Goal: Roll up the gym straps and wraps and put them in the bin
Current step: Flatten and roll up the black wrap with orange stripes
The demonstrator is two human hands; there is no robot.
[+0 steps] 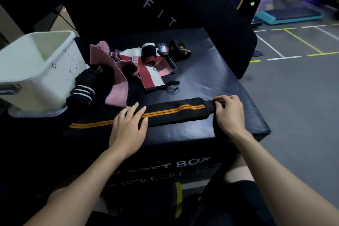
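Black orange-striped wrap [176,111]: left hand [128,126] presses flat, right hand [229,113] pinches its end.

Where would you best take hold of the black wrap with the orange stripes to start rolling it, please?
Probably at its right end, coming from the right. The wrap lies flat and stretched out along the box, so only an end gives a free edge to turn over. The right hand already pinches that end, while the left hand rests flat on the middle, holding it down.
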